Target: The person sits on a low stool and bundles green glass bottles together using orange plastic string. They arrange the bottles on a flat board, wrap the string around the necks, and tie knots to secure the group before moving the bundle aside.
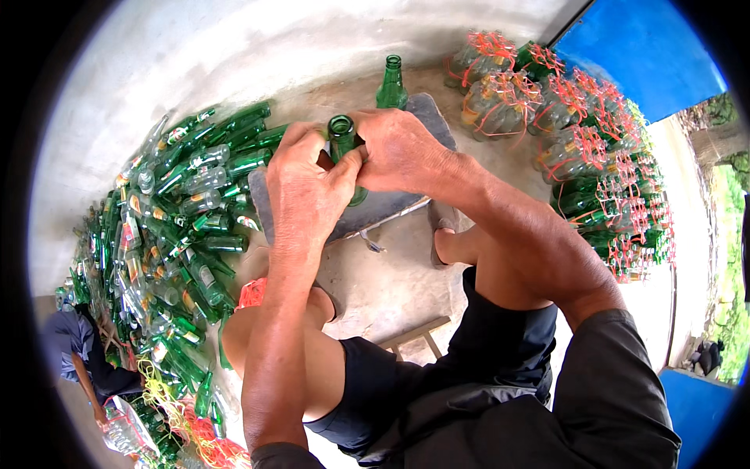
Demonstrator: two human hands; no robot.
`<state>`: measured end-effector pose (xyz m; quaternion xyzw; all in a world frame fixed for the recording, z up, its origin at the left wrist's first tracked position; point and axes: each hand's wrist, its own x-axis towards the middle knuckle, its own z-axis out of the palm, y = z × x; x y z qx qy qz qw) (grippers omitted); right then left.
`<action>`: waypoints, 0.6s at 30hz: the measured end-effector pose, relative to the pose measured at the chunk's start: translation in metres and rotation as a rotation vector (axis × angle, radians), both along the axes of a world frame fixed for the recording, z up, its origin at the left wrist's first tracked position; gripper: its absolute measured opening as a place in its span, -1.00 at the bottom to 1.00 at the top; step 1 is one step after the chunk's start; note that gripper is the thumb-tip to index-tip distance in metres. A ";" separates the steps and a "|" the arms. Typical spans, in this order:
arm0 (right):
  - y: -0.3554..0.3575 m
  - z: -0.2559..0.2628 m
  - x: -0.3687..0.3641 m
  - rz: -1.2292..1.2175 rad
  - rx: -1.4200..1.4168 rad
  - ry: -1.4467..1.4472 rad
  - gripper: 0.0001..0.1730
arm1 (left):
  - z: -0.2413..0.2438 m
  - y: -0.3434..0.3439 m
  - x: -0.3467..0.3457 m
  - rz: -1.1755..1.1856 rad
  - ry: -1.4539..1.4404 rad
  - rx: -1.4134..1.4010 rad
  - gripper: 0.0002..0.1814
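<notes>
A green glass bottle (345, 151) stands with its open mouth up, tilted slightly toward me, over a dark slab-topped low table (381, 211). My left hand (304, 182) closes around its near left side, the thumb lying across the neck. From the right, my right hand (404, 146) has its fingers curled in against the same neck and meets the left thumb. Whether anything thin is pinched between the fingers is hidden. Just behind my right hand rises a second green bottle (392, 88), its base out of sight.
Loose green and clear bottles (199, 202) lie heaped at the left. Bundles of bottles tied with red string (504, 105) line the right wall. Tangled red and yellow string (205, 434) lies at lower left, where another person (88, 352) handles bottles. A wooden frame (416, 337) is beneath me.
</notes>
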<state>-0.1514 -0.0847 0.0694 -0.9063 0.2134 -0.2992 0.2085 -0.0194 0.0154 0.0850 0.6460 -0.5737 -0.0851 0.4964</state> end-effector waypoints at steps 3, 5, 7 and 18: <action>-0.002 -0.001 -0.004 -0.025 0.031 0.054 -0.73 | -0.003 -0.002 -0.003 0.044 -0.047 0.067 -0.74; -0.001 0.003 -0.006 -0.037 0.042 0.091 -0.73 | -0.004 -0.003 -0.001 0.036 -0.067 0.134 -0.78; -0.002 0.005 -0.007 -0.045 0.039 0.127 -0.72 | 0.000 -0.003 0.000 0.020 -0.046 0.209 -0.78; -0.051 0.016 -0.047 -0.334 0.200 0.496 -0.49 | 0.000 -0.006 0.024 0.048 0.077 0.129 -0.68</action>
